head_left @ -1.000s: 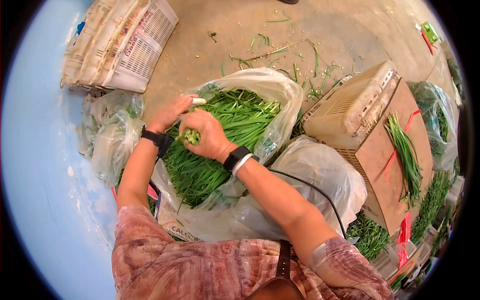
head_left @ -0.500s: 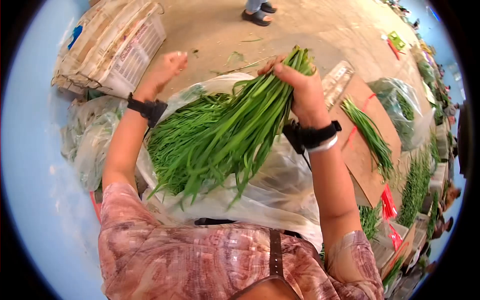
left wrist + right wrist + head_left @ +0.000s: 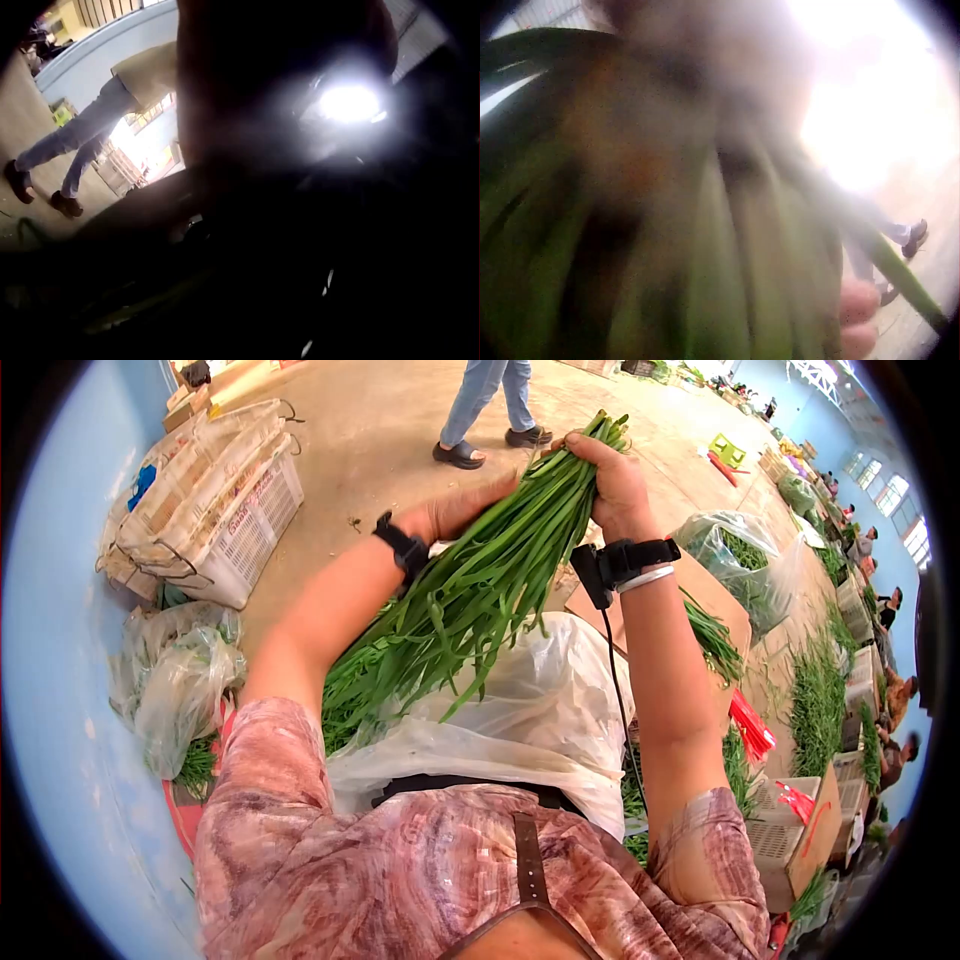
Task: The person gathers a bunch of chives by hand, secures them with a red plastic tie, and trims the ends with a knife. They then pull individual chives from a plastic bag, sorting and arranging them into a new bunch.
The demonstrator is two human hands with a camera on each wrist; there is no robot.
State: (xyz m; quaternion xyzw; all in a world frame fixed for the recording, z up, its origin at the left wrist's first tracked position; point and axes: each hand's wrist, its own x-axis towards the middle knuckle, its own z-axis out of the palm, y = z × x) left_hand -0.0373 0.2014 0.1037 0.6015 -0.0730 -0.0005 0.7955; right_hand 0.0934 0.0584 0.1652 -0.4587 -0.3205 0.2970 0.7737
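Before the person, a leaf bunch hangs over a plastic sack. Left, crates stand on the floor, behind a plastic bag near the wall. Right, cut greens lie on cardboard, before another bag.

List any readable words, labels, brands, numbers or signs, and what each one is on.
No legible text in any view.
White crate, side panel: reddish marks, too small and blurred to read.
Black strap on the right wrist: no lettering that I can make out.
Wrist views: nothing readable; left mostly dark, right blurred.
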